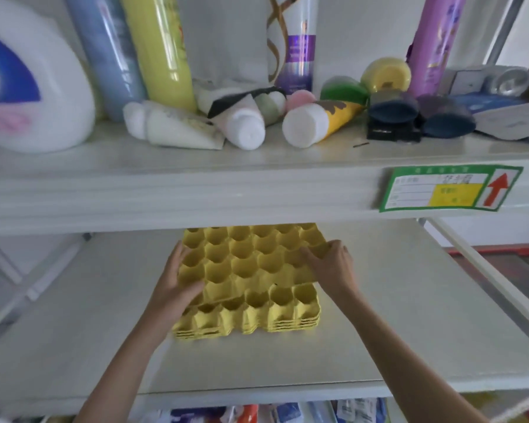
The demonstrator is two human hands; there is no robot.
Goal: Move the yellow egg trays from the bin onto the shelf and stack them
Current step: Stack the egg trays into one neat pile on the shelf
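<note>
A stack of yellow egg trays (pixel 251 319) lies on the white middle shelf (pixel 394 331). On top of it lies another yellow egg tray (pixel 248 257), shifted toward the back so the stack's front row shows. My left hand (pixel 177 282) grips this top tray at its left edge, thumb on the near side. At the tray's right edge my right hand (pixel 327 264) holds on, fingers curled over the rim. The tray's far end is hidden under the upper shelf. No bin is in view.
The upper shelf (pixel 196 190) overhangs the trays and carries a white detergent jug (pixel 28 87), tall bottles (pixel 162 50) and lying tubes (pixel 312 123). A green price label (pixel 446 187) hangs on its front edge. Packaged goods (pixel 257 413) show below the middle shelf.
</note>
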